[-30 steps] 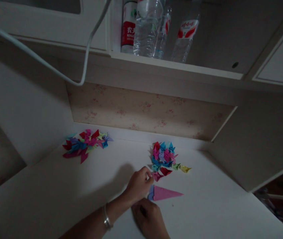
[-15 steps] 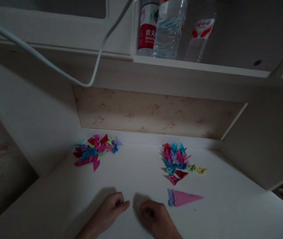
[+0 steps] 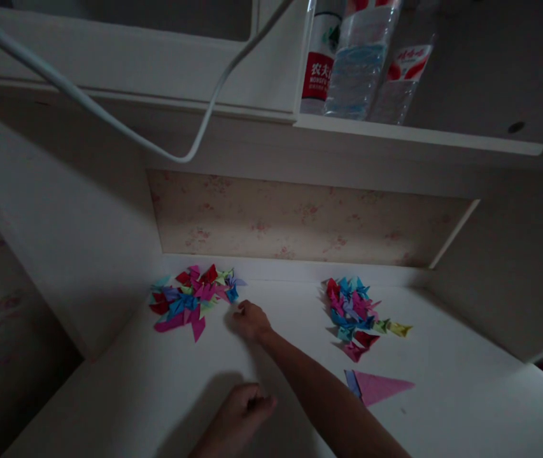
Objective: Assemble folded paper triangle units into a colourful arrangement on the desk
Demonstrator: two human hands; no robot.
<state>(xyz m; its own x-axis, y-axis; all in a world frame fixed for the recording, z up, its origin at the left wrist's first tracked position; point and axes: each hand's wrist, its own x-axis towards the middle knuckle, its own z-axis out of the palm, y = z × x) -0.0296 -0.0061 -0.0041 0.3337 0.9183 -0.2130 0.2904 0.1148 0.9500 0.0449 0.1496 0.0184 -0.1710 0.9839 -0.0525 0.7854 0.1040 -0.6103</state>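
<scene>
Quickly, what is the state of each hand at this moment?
Left hand: curled closed; no held thing visible.
Right hand: fingers curled near the folded-paper pile on the left; whether it holds anything cannot be told.

Multicoloured folded papers (image 3: 189, 304), pink triangle (image 3: 383, 387), floral wallpaper (image 3: 295, 219)

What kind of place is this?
Probably a desk corner in someone's home: there's a white tabletop, flowery wallpaper behind it, and a cupboard shelf above holding plastic bottles.
</scene>
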